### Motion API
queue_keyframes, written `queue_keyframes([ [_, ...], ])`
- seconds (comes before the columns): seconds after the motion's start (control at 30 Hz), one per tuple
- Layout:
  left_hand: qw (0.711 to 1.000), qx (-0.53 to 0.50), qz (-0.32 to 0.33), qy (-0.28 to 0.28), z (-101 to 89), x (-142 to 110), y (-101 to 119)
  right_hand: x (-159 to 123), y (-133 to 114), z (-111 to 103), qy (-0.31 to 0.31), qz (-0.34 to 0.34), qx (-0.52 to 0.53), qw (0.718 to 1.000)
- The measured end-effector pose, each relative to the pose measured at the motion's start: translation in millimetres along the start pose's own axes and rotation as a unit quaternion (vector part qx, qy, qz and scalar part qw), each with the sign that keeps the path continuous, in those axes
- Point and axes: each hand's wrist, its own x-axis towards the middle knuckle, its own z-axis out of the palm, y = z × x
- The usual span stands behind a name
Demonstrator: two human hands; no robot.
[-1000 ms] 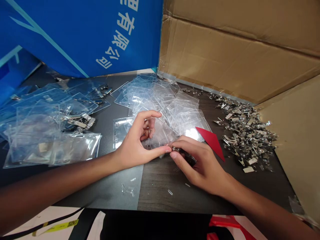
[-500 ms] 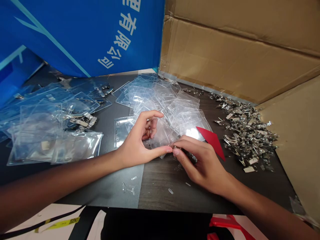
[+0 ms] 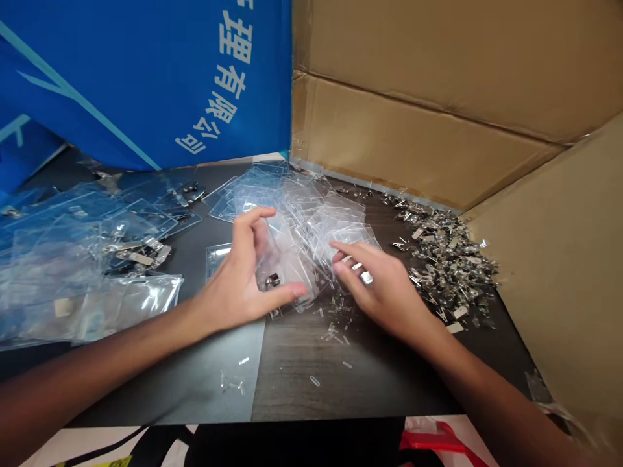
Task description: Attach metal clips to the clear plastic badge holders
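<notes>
My left hand (image 3: 243, 272) is curved in a wide C, its thumb and index finger far apart. Between them is a clear plastic badge holder (image 3: 289, 256), with a small metal clip (image 3: 272, 280) lying by the base of my thumb. I see no firm grip on the holder. My right hand (image 3: 374, 279) hovers over the right side of a heap of clear badge holders (image 3: 302, 194). Its thumb and index finger are slightly apart, and nothing shows between them. Its other fingers are partly hidden.
Holders with clips (image 3: 131, 285) are piled at the left. A heap of metal clips (image 3: 452, 259) lies at the right, by the cardboard wall (image 3: 418, 143). A blue panel (image 3: 146, 78) stands behind. Small clear plastic bits (image 3: 333, 331) are scattered on the dark table (image 3: 302, 395).
My hands have drawn apart; before, their thumbs and fingertips met at a small metal piece. The camera view has shifted. The red piece beside my right hand is out of sight.
</notes>
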Motion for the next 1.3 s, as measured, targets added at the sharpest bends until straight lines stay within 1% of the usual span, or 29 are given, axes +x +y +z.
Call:
queue_keyframes([
  [0.03, 0.999, 0.045, -0.021, 0.002, -8.6, 6, 3, 3, 6, -7, 0.017, 0.037, -0.076, 0.996],
  [0.1, 0.988, 0.136, -0.077, -0.004, -29.4, 18, 10, 9, 19, -21, 0.025, 0.119, -0.217, 0.969],
  [0.17, 0.967, 0.215, -0.132, -0.017, -53.6, 30, 15, 11, 29, -33, 0.016, 0.178, -0.303, 0.936],
  [0.23, 0.938, 0.297, -0.174, -0.028, -78.5, 38, 14, 12, 37, -42, -0.005, 0.223, -0.355, 0.908],
  [0.3, 0.896, 0.385, -0.219, -0.044, -102.1, 43, 4, 12, 43, -46, -0.024, 0.244, -0.375, 0.894],
  [0.33, 0.87, 0.421, -0.25, -0.058, -112.9, 45, -4, 11, 46, -46, -0.029, 0.247, -0.377, 0.892],
  [0.4, 0.821, 0.467, -0.318, -0.085, -131.5, 46, -21, 10, 52, -46, -0.03, 0.25, -0.373, 0.893],
  [0.47, 0.779, 0.488, -0.374, -0.125, -145.5, 48, -37, 9, 57, -46, -0.027, 0.249, -0.37, 0.895],
  [0.53, 0.748, 0.496, -0.409, -0.162, -153.9, 50, -46, 8, 61, -46, -0.024, 0.243, -0.371, 0.896],
  [0.6, 0.734, 0.499, -0.425, -0.179, -156.3, 52, -48, 8, 63, -47, -0.025, 0.243, -0.372, 0.896],
  [0.67, 0.737, 0.505, -0.413, -0.177, -152.7, 53, -43, 8, 64, -48, -0.03, 0.249, -0.373, 0.893],
  [0.77, 0.761, 0.522, -0.353, -0.152, -136.6, 54, -34, 8, 64, -49, -0.027, 0.248, -0.378, 0.892],
  [0.83, 0.786, 0.517, -0.305, -0.151, -120.2, 54, -31, 8, 63, -49, -0.018, 0.239, -0.381, 0.893],
  [0.93, 0.836, 0.471, -0.226, -0.169, -94.7, 53, -35, 6, 62, -48, -0.003, 0.23, -0.38, 0.896],
  [1.0, 0.85, 0.457, -0.185, -0.188, -83.9, 52, -38, 5, 61, -47, 0.005, 0.231, -0.38, 0.896],
  [1.07, 0.846, 0.458, -0.163, -0.218, -81.3, 50, -39, 5, 60, -47, 0.007, 0.234, -0.38, 0.895],
  [1.17, 0.845, 0.435, -0.143, -0.275, -88.6, 46, -35, 5, 58, -47, 0.0, 0.239, -0.377, 0.895],
  [1.23, 0.855, 0.402, -0.136, -0.298, -94.5, 42, -30, 6, 57, -47, -0.003, 0.243, -0.375, 0.895],
  [1.3, 0.87, 0.365, -0.128, -0.307, -98.1, 38, -28, 6, 57, -47, -0.004, 0.244, -0.374, 0.895],
])
